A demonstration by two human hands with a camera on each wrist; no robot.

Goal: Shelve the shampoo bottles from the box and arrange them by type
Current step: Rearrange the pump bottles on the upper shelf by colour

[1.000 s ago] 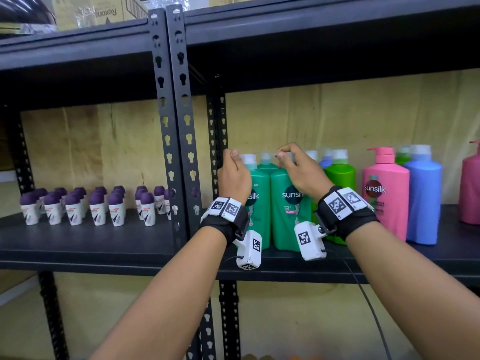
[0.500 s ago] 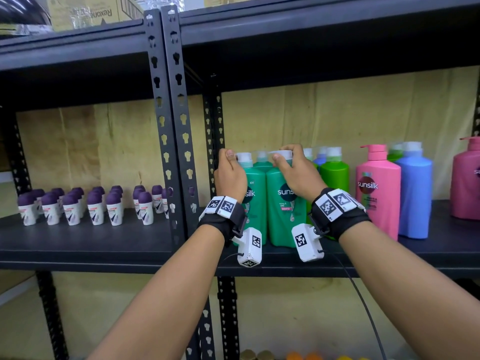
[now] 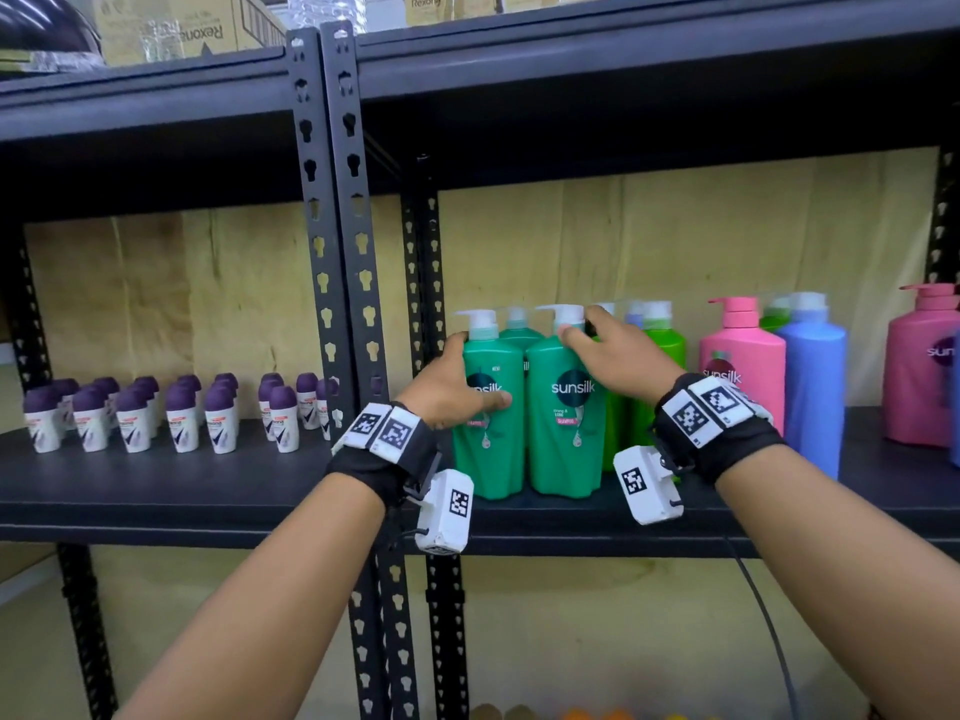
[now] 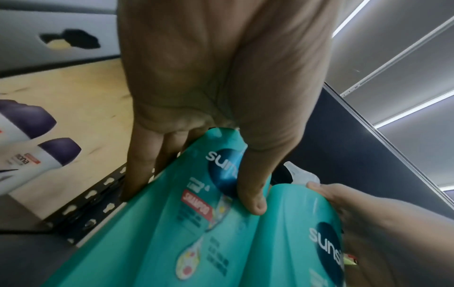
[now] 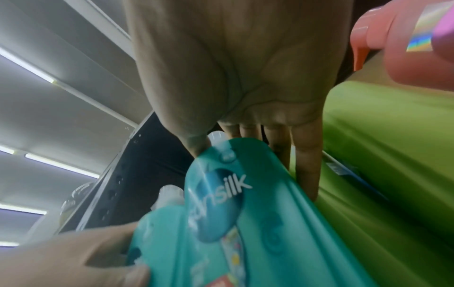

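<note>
Two teal-green Sunsilk shampoo bottles stand side by side at the front left of the right shelf bay. My left hand [image 3: 480,371] grips the left bottle [image 3: 488,449], thumb across its label and fingers round its left side [image 4: 194,194]. My right hand [image 3: 587,327] holds the right bottle [image 3: 566,449] at its shoulder. Its thumb is by the neck, and its fingers reach down between this bottle and a lime-green one [image 5: 253,170]. Both white pump heads show, and more teal bottles stand behind.
Lime-green bottles [image 3: 660,356], a pink pump bottle [image 3: 743,366], a blue one [image 3: 810,381] and another pink one [image 3: 924,366] fill the shelf rightward. The black upright post [image 3: 337,252] stands just left of my left hand. Purple-capped roll-ons [image 3: 182,413] fill the left bay.
Both hands have come down from the pump heads. The left now wraps the left bottle's body and the right sits on the right bottle's shoulder. The pumps are uncovered.
</note>
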